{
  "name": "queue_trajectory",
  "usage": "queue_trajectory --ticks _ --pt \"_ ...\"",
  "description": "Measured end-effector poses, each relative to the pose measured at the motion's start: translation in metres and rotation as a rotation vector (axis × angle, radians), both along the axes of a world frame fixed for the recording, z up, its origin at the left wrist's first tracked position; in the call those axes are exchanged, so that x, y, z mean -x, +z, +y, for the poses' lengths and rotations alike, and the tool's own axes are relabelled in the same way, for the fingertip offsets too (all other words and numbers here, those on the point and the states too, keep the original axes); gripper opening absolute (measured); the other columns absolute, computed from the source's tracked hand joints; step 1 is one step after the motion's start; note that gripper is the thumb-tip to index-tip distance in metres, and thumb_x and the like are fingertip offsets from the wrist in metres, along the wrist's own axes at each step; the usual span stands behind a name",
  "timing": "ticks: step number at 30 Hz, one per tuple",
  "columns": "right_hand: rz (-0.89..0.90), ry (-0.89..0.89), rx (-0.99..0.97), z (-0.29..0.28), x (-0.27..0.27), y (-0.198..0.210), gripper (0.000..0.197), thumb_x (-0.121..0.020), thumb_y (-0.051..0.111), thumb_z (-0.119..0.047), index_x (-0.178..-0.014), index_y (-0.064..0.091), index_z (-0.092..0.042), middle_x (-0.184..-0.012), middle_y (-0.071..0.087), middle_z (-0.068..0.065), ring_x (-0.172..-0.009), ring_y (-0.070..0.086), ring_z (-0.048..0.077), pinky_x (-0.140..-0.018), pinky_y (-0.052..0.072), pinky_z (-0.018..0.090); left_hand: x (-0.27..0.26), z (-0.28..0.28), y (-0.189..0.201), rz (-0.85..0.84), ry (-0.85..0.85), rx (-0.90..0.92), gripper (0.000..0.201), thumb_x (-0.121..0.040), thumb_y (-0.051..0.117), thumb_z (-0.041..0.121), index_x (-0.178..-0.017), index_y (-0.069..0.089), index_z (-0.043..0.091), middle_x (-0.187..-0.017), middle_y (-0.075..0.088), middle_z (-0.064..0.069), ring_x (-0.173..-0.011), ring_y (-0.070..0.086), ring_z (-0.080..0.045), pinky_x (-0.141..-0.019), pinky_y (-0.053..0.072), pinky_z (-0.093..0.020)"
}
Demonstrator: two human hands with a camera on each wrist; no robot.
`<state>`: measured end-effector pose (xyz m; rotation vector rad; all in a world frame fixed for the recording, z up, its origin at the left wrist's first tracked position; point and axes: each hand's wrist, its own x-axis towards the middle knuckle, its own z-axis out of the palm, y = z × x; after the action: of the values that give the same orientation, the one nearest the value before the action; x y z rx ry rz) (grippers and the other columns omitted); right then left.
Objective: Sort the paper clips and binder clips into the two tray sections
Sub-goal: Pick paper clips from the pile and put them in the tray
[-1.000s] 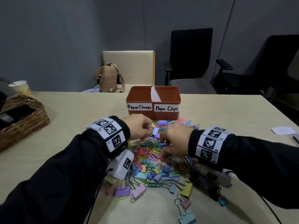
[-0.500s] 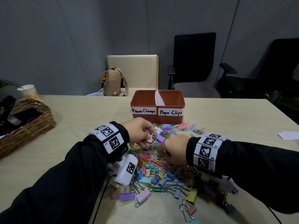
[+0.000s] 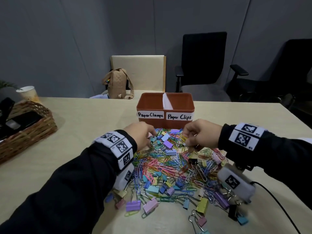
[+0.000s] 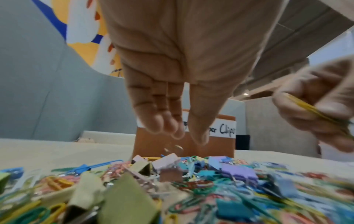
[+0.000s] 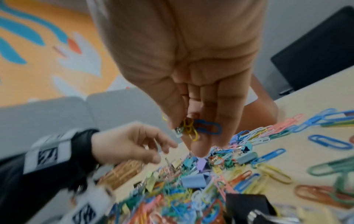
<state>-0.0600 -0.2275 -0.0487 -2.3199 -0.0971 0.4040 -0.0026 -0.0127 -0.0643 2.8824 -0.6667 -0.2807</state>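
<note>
An orange tray (image 3: 140, 107) stands at the far side of the table, labelled "Paper Clamps" on the left section and "Paper Clips" on the right; it also shows as tray (image 4: 220, 145). In front of it lies a mixed pile (image 3: 168, 166) of coloured paper clips and binder clips. My left hand (image 3: 151, 136) (image 4: 184, 136) reaches down to the pile's far left edge with straight fingers and holds nothing. My right hand (image 3: 186, 141) (image 5: 191, 136) hovers over the pile's far right and pinches a bunch of paper clips (image 5: 199, 128), yellow, blue and green.
A wicker basket (image 3: 33, 130) with dark devices sits at the table's left edge, a paper cup (image 3: 28, 94) behind it. A tan backpack (image 3: 118, 83) rests on the chair beyond the table. Black office chairs (image 3: 202, 65) stand at the back right.
The two hands, close together over the pile before, have moved apart. The right hand has risen to the right with paper clips in its pinch. The left hand now reaches down empty.
</note>
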Motion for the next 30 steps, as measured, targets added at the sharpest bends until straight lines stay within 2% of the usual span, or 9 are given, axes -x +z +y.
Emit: queue_trajectory --ticks 3,7,11,14,18,21,25,27,30 --pt "0.107 -0.08 -0.2 -0.005 -0.002 0.001 0.016 -0.09 0.054 0.01 -0.084 0.052 -0.005 -0.056 0.061 0.008 -0.062 0.065 0.027 -0.05 0.053 0.027 0.02 -0.017 -0.003 0.119 -0.167 -0.014 0.033 -0.078 0.077 0.033 -0.109 0.068 0.025 -0.093 0.062 0.006 -0.081 0.054 -0.01 -0.069 0.041 -0.022" --pt "0.14 -0.159 -0.348 -0.008 -0.006 0.0 0.015 -0.092 0.053 0.008 -0.084 0.053 -0.005 -0.072 0.066 0.011 -0.067 0.068 0.023 -0.057 0.056 0.029 0.036 -0.04 -0.012 0.148 -0.35 -0.184 0.052 -0.072 0.081 0.039 -0.117 0.065 0.022 -0.105 0.065 0.002 -0.096 0.061 -0.017 -0.077 0.05 -0.027" --pt "0.237 -0.224 -0.529 -0.014 -0.007 0.0 0.014 -0.095 0.047 0.006 -0.09 0.048 -0.007 -0.078 0.068 0.014 -0.067 0.068 0.027 -0.054 0.057 0.031 0.033 -0.052 -0.011 0.117 -0.377 -0.239 0.034 -0.078 0.077 0.027 -0.107 0.067 0.014 -0.105 0.067 -0.003 -0.096 0.062 -0.022 -0.08 0.052 -0.032" --pt "0.285 -0.246 -0.626 -0.02 -0.006 0.001 0.015 -0.097 0.042 0.007 -0.095 0.05 -0.006 -0.077 0.067 0.014 -0.065 0.07 0.026 -0.052 0.058 0.029 0.03 -0.054 -0.009 0.108 -0.388 -0.221 0.023 -0.082 0.072 0.022 -0.101 0.07 0.01 -0.1 0.069 -0.005 -0.09 0.063 -0.021 -0.074 0.05 -0.028" --pt "0.356 -0.262 -0.753 -0.029 -0.006 0.002 0.024 -0.099 0.035 0.005 -0.105 0.056 -0.004 -0.079 0.063 0.012 -0.066 0.068 0.022 -0.057 0.059 0.03 0.024 -0.047 -0.006 0.12 -0.345 -0.13 0.011 -0.086 0.065 0.019 -0.091 0.066 0.01 -0.088 0.064 0.0 -0.077 0.054 -0.014 -0.067 0.042 -0.023" --pt "0.376 -0.291 -0.826 -0.033 -0.008 0.0 0.018 -0.099 0.039 -0.003 -0.103 0.056 -0.004 -0.077 0.059 0.011 -0.063 0.063 0.02 -0.057 0.058 0.027 0.018 -0.042 0.0 0.148 -0.287 -0.109 0.007 -0.091 0.056 0.019 -0.091 0.06 0.013 -0.083 0.055 0.002 -0.073 0.048 -0.016 -0.06 0.037 -0.024" --pt "0.399 -0.265 -0.738 -0.035 -0.012 -0.002 0.018 -0.099 0.036 -0.002 -0.105 0.053 -0.004 -0.077 0.058 0.011 -0.06 0.057 0.019 -0.051 0.054 0.025 0.01 -0.034 0.007 0.35 -0.155 0.041 0.013 -0.096 0.053 0.019 -0.085 0.046 0.02 -0.074 0.061 0.005 -0.062 0.053 -0.014 -0.063 0.05 -0.029" --pt "0.408 -0.226 -0.66 -0.035 -0.014 -0.002 0.022 -0.098 0.033 0.004 -0.105 0.052 -0.004 -0.075 0.058 0.01 -0.055 0.055 0.016 -0.047 0.05 0.022 0.007 -0.031 0.01 0.502 -0.09 0.167 0.005 -0.097 0.05 0.012 -0.098 0.051 0.017 -0.078 0.07 0.0 -0.064 0.058 -0.016 -0.063 0.054 -0.03" --pt "0.381 -0.198 -0.55 -0.036 -0.021 0.003 0.024 -0.096 0.035 0.01 -0.103 0.055 -0.003 -0.071 0.058 0.01 -0.047 0.051 0.012 -0.04 0.044 0.018 0.002 -0.031 0.017 0.636 0.006 0.34 0.022 -0.099 0.043 0.004 -0.118 0.053 0.01 -0.075 0.065 -0.005 -0.058 0.059 -0.015 -0.053 0.054 -0.024"
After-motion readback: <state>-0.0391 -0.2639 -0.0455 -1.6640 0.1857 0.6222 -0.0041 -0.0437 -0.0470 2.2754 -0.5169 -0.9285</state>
